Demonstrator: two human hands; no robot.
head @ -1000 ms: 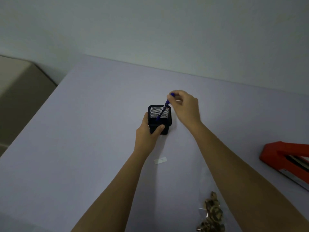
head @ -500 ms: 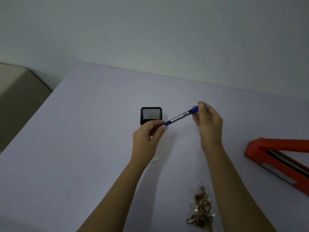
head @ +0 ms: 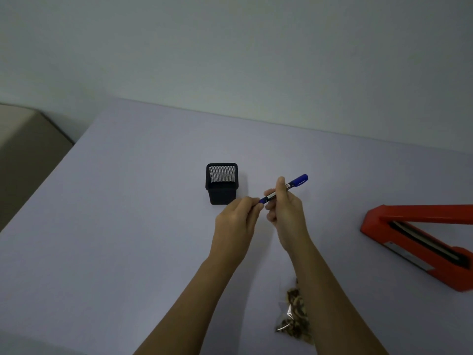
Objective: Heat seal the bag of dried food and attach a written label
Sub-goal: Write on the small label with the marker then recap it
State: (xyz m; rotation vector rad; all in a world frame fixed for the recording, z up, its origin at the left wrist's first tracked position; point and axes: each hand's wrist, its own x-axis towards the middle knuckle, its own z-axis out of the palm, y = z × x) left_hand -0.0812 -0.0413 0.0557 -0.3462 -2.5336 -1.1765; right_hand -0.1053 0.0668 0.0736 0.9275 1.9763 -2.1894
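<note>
Here, the right hand [head: 286, 213] curls round the barrel of the blue marker [head: 298, 180]; the left hand [head: 236, 221] pinches its lower end. The bag of dried food [head: 294, 316] lies on the table [head: 128, 226] under the right forearm, with the red heat sealer [head: 419, 242] well to its right.

blue pen [head: 288, 187], black mesh holder [head: 222, 184], red sealer [head: 419, 242]

blue pen [head: 298, 180] held tilted, bag [head: 294, 317] lying flat
</note>
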